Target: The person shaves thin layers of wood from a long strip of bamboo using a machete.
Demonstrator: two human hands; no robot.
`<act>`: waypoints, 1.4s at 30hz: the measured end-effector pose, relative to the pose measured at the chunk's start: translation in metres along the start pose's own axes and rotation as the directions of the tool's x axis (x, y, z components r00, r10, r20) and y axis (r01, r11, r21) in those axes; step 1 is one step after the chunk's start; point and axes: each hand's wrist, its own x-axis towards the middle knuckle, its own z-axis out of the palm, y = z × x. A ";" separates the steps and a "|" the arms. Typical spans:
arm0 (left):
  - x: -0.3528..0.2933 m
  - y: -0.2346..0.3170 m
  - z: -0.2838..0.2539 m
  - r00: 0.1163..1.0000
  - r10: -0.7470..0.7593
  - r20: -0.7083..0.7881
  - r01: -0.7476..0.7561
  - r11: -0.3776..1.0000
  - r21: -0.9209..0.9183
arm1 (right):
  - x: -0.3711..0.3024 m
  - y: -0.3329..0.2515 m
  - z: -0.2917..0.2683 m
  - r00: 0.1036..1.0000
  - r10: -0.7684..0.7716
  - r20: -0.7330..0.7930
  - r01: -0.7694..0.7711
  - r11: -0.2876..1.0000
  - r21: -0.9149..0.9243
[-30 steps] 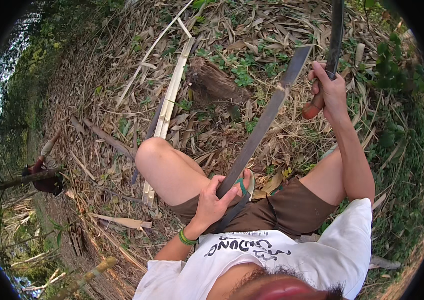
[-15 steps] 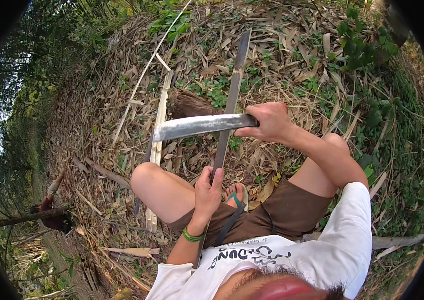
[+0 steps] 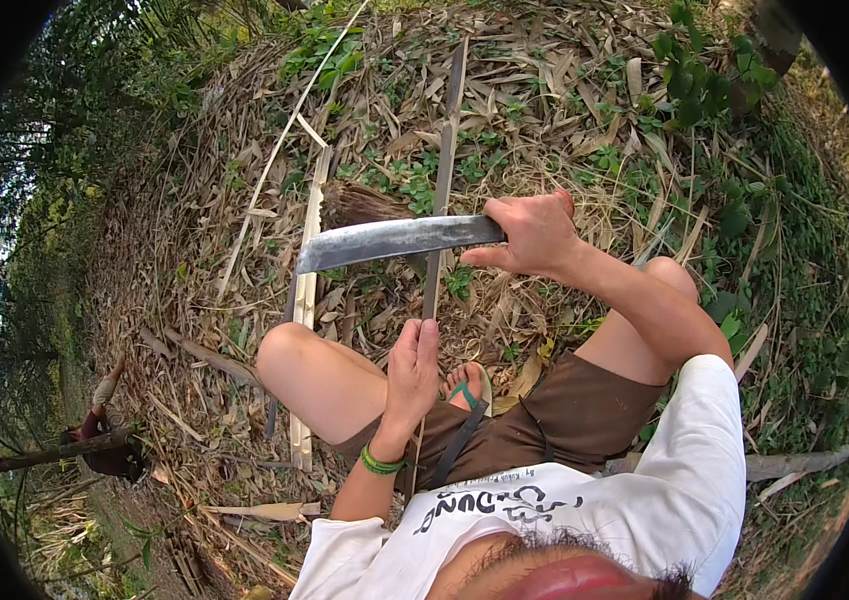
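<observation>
My right hand (image 3: 536, 236) grips a machete (image 3: 384, 241) by its handle, which is mostly hidden inside my fist. Its long, slightly curved steel blade points left and crosses over a dark, narrow bamboo strip (image 3: 447, 150). Whether blade and strip touch I cannot tell. My left hand (image 3: 412, 372), with a green band at the wrist, is closed around the strip nearer my body, thumb along it. From there the strip runs away from me over the leaf litter, and its near end passes down beside my lap.
Pale split bamboo lengths (image 3: 310, 225) lie beyond my left knee, beside a short brown log (image 3: 364, 203). My sandalled foot (image 3: 466, 385) is between my bent legs. A fallen branch (image 3: 209, 357) lies to the left, where another person (image 3: 112, 450) is farther off. Leafy plants (image 3: 709, 80) grow at right.
The bamboo strip has turned, now showing a narrower face, and its far end has shifted left. My left hand has moved slightly away from my body. The machete remains across the strip.
</observation>
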 end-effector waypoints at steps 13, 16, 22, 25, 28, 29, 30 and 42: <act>-0.014 -0.004 -0.006 0.999 -0.019 -0.028 0.019 1.000 -0.009 | 0.001 -0.002 0.004 0.998 0.034 0.050 -0.034 0.999 0.015; -0.023 -0.011 -0.010 1.000 -0.020 -0.013 0.020 1.000 -0.001 | 0.008 0.018 0.004 0.997 -0.071 -0.027 0.070 0.997 -0.041; -0.042 -0.015 -0.010 0.998 -0.041 0.046 0.043 0.998 -0.042 | 0.026 0.104 -0.012 0.892 0.448 -0.056 -0.448 0.894 0.008; -0.037 -0.016 -0.011 0.999 -0.022 0.037 0.023 0.999 -0.026 | 0.012 0.059 -0.004 0.964 0.264 0.006 -0.264 0.964 -0.012; -0.041 -0.012 -0.012 0.997 -0.037 0.065 0.040 0.998 -0.040 | 0.009 0.057 -0.004 0.985 0.161 -0.059 -0.165 0.984 -0.064; -0.047 -0.014 -0.015 0.989 -0.094 0.112 0.104 0.991 -0.083 | 0.014 0.073 -0.008 0.970 0.227 -0.087 -0.231 0.972 -0.041; -0.053 -0.016 -0.017 0.977 -0.143 0.156 0.163 0.978 -0.130 | 0.019 0.092 -0.012 0.951 0.286 -0.115 -0.290 0.957 -0.021; -0.040 -0.012 -0.033 0.774 -0.015 0.633 0.455 0.709 -0.539 | 0.016 0.118 -0.003 0.693 0.719 0.060 -0.670 0.611 0.421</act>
